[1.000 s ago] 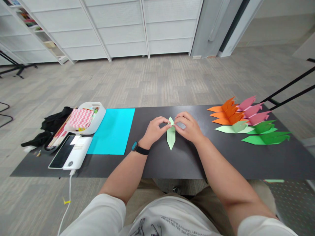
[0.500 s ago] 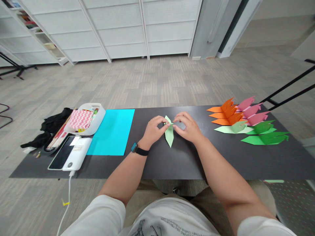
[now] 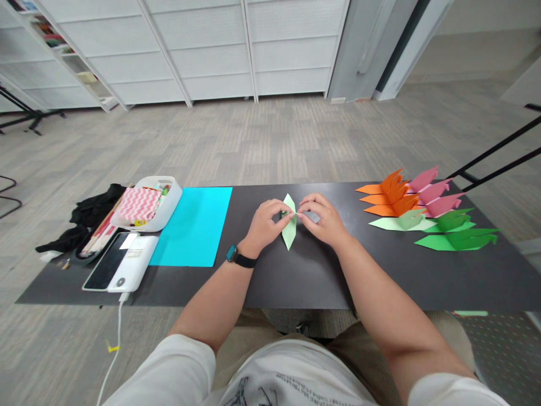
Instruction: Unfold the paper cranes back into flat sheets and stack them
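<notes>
Pinched between the fingertips of the left hand (image 3: 267,224) and right hand (image 3: 323,217), a pale green paper (image 3: 289,234) sits over a dark table (image 3: 296,282). Left of the grip lies a blue sheet (image 3: 192,228); rightward, well apart, stand folded birds (image 3: 397,197). Farther left rests a white basket (image 3: 171,203); beyond everything, white cabinets (image 3: 203,56).

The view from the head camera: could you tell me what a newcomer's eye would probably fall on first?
Probably the bright cyan sheet, flat on the dark table left of the hands. Next, perhaps, the folded orange, pink and green paper figures grouped at the right, then the pale green folded paper between both hands.
</notes>
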`<state>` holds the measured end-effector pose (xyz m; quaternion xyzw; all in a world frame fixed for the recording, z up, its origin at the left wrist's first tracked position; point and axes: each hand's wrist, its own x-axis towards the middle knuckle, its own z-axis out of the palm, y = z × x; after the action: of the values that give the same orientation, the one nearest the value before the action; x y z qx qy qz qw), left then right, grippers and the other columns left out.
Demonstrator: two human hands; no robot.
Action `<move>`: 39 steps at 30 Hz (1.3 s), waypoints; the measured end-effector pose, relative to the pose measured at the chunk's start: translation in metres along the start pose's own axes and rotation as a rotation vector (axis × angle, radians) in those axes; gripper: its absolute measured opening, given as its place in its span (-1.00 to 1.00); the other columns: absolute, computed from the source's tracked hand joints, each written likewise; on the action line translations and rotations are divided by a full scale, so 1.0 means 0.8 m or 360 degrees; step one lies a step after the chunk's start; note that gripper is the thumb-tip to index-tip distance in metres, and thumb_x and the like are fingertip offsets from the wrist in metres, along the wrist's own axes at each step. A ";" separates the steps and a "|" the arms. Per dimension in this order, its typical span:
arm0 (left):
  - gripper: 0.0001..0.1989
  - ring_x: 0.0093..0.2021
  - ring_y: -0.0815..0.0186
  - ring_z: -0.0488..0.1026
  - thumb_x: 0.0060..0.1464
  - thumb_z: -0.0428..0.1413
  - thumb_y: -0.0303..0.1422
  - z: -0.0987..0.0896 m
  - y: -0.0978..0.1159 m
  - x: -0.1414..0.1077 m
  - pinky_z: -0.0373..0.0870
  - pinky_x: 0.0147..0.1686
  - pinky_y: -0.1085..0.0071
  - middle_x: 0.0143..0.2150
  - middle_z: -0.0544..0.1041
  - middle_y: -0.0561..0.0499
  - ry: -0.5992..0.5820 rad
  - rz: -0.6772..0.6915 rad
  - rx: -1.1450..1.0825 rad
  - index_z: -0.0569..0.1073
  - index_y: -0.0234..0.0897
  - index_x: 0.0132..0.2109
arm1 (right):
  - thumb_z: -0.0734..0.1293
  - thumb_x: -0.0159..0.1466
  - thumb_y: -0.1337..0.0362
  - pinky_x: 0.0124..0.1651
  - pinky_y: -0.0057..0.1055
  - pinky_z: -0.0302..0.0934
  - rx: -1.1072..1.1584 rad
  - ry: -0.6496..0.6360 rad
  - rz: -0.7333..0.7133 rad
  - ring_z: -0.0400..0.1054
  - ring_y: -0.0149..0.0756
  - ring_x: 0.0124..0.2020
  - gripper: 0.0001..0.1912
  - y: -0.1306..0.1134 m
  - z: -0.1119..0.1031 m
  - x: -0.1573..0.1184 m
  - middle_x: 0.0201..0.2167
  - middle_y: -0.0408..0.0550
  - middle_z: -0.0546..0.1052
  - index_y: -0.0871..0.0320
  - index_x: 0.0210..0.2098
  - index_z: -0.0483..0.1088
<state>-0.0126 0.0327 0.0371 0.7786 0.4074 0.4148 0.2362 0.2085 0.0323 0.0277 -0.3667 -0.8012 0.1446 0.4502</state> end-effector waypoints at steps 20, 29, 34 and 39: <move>-0.88 -0.04 0.21 0.60 0.32 0.29 -0.23 0.002 -0.007 -0.002 0.46 0.08 0.17 -0.09 0.68 -0.03 0.0071 0.0369 0.0090 0.64 -0.16 -0.15 | 0.41 0.33 0.38 0.07 -0.10 0.37 -0.0141 -0.0120 -0.0019 0.48 -0.11 -0.02 -0.89 0.013 0.006 -0.004 -0.09 -0.01 0.53 0.01 -0.25 0.55; -0.87 -0.05 0.22 0.61 0.32 0.28 -0.27 0.003 -0.004 -0.004 0.48 0.11 0.14 -0.13 0.68 -0.03 0.0138 0.0408 0.0019 0.61 -0.17 -0.23 | 0.44 0.36 0.31 0.08 -0.08 0.37 -0.0229 -0.0231 0.0062 0.46 -0.08 0.00 -0.90 0.027 0.013 -0.008 -0.06 0.02 0.54 0.01 -0.14 0.59; -0.82 -0.09 0.22 0.62 0.32 0.28 -0.22 0.004 -0.002 -0.004 0.50 0.11 0.11 -0.17 0.68 -0.02 0.0126 0.0406 -0.0056 0.60 -0.18 -0.25 | 0.44 0.35 0.33 0.06 -0.08 0.34 -0.0282 -0.0227 0.0032 0.45 -0.08 -0.03 -0.92 0.033 0.015 -0.011 -0.09 0.01 0.55 0.02 -0.27 0.59; -0.85 -0.07 0.22 0.62 0.31 0.30 -0.21 0.004 -0.006 -0.002 0.50 0.08 0.16 -0.13 0.69 -0.03 0.0089 0.0376 -0.0058 0.61 -0.18 -0.19 | 0.45 0.37 0.29 0.03 -0.09 0.35 -0.0267 -0.0233 0.0030 0.44 -0.10 -0.07 -0.90 0.036 0.017 -0.012 -0.12 0.00 0.55 0.03 -0.31 0.59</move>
<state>-0.0123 0.0339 0.0313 0.8049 0.3115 0.4687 0.1882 0.2137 0.0464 -0.0016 -0.3989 -0.8378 0.1077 0.3569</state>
